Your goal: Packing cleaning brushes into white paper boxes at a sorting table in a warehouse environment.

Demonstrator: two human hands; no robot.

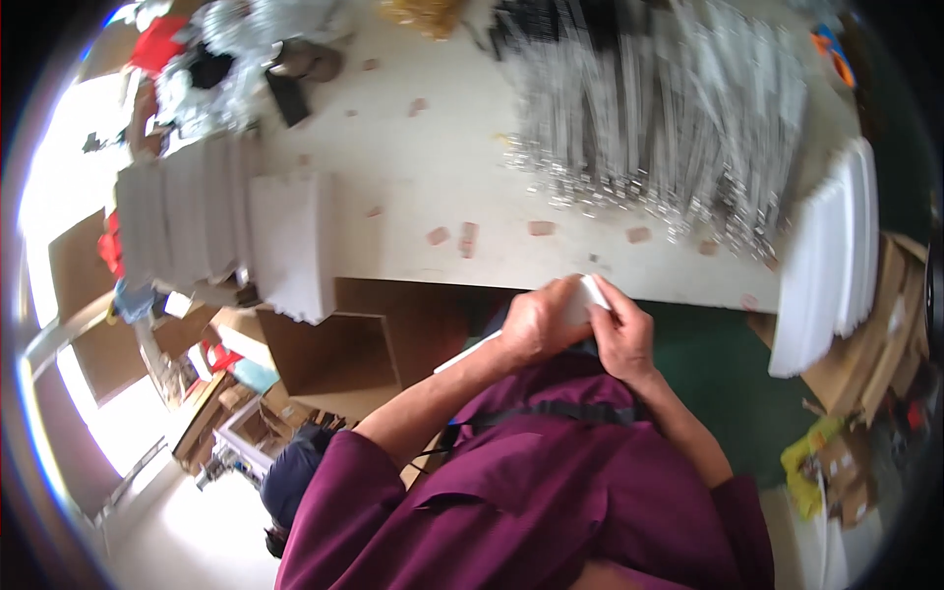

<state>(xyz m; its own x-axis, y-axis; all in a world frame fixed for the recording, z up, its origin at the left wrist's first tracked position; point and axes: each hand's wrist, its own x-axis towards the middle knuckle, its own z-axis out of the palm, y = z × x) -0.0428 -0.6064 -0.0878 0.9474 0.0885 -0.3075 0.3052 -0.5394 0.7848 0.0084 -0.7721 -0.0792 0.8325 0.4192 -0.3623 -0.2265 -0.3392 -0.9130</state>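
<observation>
Just off the table's front edge, both hands meet around a long, narrow white carton (593, 292). My left hand (541, 321) is wrapped over it, with the fingers bent. My right hand (623, 336) pinches its upper end between thumb and fingers. A pale strip shows beside my left forearm and looks like the carton's other end. My hands hide the middle of it. Beyond them on the table (413, 177) lies a wide pile of slim items in clear sleeves (649, 118), with shiny ends toward me.
Flat white cartons (826, 256) lean over the table's right edge. More white cartons (290, 241) stand in a row at the left. Small reddish slips (541, 228) are scattered on the tabletop. An open cardboard box (329, 349) sits below the left side; plastic bags (211, 84) lie far left.
</observation>
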